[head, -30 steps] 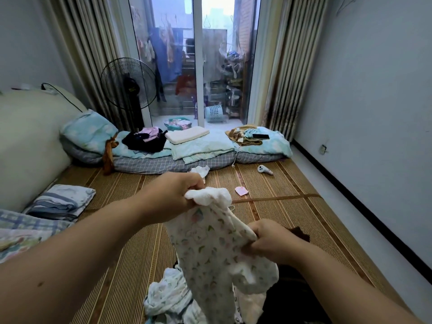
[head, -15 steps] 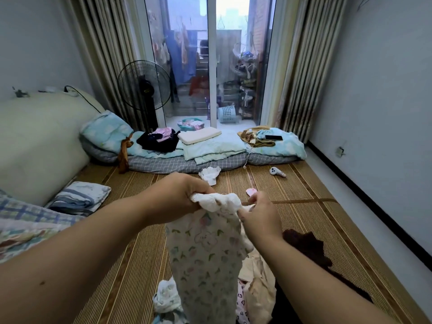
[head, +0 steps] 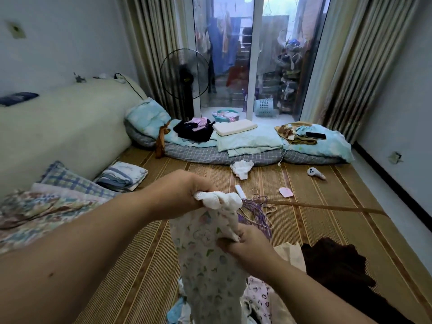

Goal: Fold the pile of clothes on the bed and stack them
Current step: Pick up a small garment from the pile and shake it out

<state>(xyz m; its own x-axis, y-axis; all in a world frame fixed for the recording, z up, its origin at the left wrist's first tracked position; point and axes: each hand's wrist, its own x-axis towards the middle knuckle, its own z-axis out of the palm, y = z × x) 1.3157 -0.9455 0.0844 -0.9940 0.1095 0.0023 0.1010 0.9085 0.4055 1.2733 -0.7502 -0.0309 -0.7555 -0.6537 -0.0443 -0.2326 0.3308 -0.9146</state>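
Note:
A white garment with a small floral print [head: 205,260] hangs in front of me above the bamboo mat [head: 327,230]. My left hand [head: 180,195] grips its bunched top edge. Lower down, my right hand [head: 247,246] pinches the cloth at its right side. Under the garment lies the pile of clothes [head: 259,300]: pink-printed, cream and pale blue pieces, with a dark brown item [head: 336,265] to the right. A folded blue-and-white stack [head: 122,175] sits by the headboard on the left.
Purple hangers [head: 257,211] and a small white garment [head: 242,168] lie on the mat beyond my hands. Pillows and folded bedding [head: 247,141] line the far end, with a phone [head: 315,135] on one. A fan [head: 185,77] stands by the balcony door. Patterned quilts [head: 46,206] lie left.
My right hand has slid from the garment's top edge down to its right side. My left hand keeps its grip on the top. The view has swung left and down.

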